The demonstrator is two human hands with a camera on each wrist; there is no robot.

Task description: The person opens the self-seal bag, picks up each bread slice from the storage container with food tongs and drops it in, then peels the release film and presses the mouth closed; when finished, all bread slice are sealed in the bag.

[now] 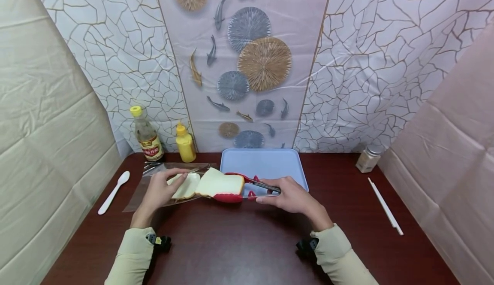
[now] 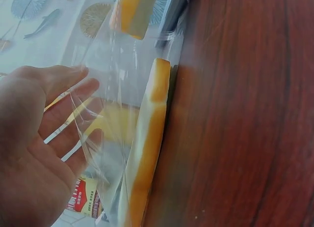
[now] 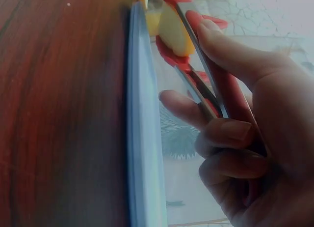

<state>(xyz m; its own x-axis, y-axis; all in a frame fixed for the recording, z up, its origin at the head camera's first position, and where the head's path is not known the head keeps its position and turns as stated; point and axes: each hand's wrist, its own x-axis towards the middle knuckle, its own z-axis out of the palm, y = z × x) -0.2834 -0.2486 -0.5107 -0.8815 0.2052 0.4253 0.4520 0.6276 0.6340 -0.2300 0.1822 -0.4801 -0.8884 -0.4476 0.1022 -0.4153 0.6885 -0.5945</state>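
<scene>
My right hand grips a pair of tongs with dark metal arms and red scalloped ends. Between those ends sits a white bread slice with a yellow-brown crust, held over the left edge of the blue tray. A clear plastic bag lies at the left with another bread slice inside, seen edge-on in the left wrist view. My left hand pinches the film of the bag between thumb and fingers, above that slice. In the head view the tonged slice overlaps the bag's right end.
A blue tray stands at the back centre. Behind the bag are a sauce bottle and a yellow squeeze bottle. A white spoon lies far left; white chopsticks and a seasoning jar are at right.
</scene>
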